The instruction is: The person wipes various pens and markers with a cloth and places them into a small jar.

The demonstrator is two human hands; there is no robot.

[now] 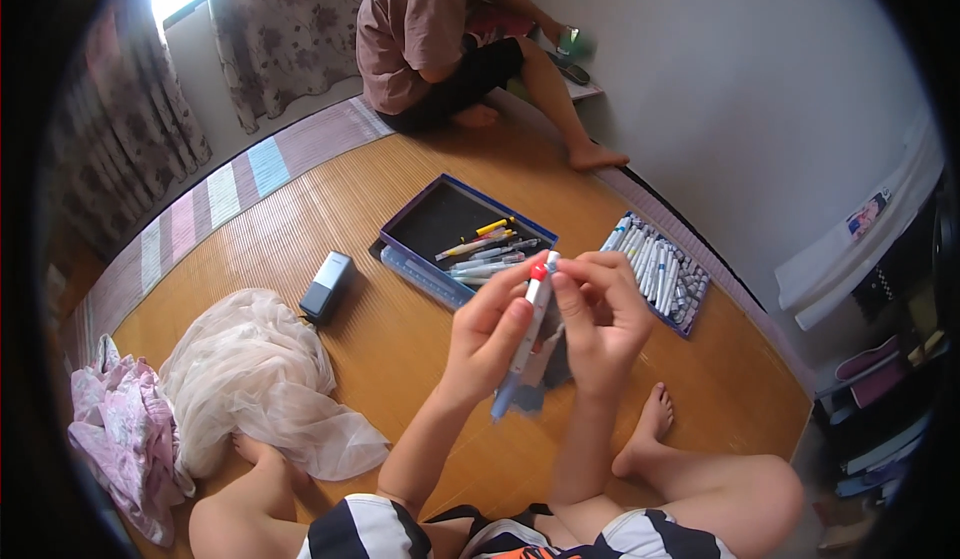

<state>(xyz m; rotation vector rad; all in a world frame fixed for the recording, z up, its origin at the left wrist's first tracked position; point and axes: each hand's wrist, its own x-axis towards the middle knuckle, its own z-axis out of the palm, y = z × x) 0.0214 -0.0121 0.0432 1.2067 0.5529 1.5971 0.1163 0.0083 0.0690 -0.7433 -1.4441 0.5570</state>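
A white pen (526, 335) with a red ornament near its top and a bluish lower end is tilted in front of me. My left hand (480, 347) is closed around its upper barrel. The fingertips of my right hand (603, 324) pinch at the pen's top end, beside the red ornament. Behind the pen hangs something grey and see-through (545, 367), too blurred to name. Just beyond my hands lies an open dark box (425, 217) with several loose pens (488, 249) in its near right part. To the right, a shallow tray (687, 333) holds many white pens in rows.
A grey-blue oblong device or case (327, 287) rests on the wooden mat (250, 259). Sheer cream cloth (255, 379) and pink fabric (122, 429) lie heaped at left. Another person (420, 34) sits by the far wall. Shelves (880, 399) stand at right.
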